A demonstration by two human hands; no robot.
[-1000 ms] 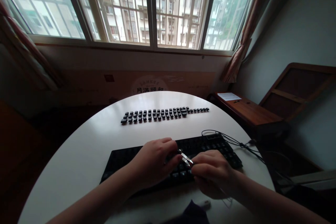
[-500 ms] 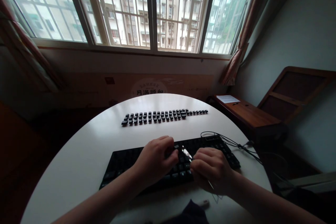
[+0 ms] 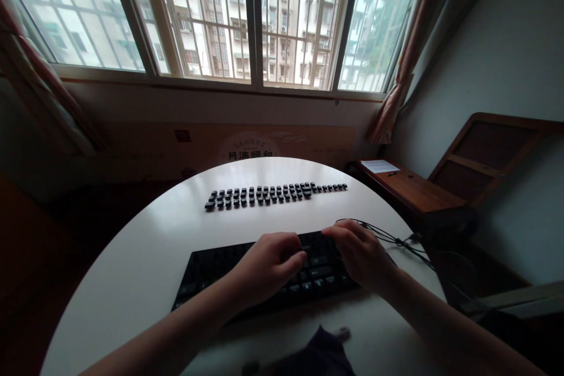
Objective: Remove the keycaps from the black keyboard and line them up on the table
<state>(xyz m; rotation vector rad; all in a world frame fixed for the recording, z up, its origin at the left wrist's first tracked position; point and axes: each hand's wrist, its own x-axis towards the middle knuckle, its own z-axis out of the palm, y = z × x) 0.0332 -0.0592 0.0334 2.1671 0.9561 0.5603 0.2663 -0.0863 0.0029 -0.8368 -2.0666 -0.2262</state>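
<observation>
A black keyboard [image 3: 207, 270] lies on the round white table [image 3: 145, 258] in front of me. My left hand [image 3: 267, 264] rests on its middle with the fingers curled in and the thumb tucked against them; what they hold is hidden. My right hand [image 3: 359, 252] lies over the keyboard's right part, fingers bent down toward the far edge. No tool shows in it. Farther back, several loose black keycaps [image 3: 273, 194] stand in neat rows.
A black cable [image 3: 392, 239] runs from the keyboard's far right corner off the table edge. A dark cloth [image 3: 321, 355] and a small pale object [image 3: 342, 333] lie at the near edge. A wooden side table [image 3: 414, 194] with a paper stands to the right.
My right hand moved forward and right, from the keyboard's near rows to its far edge. The thin metal tool seen between the hands is no longer visible. The left hand barely moved.
</observation>
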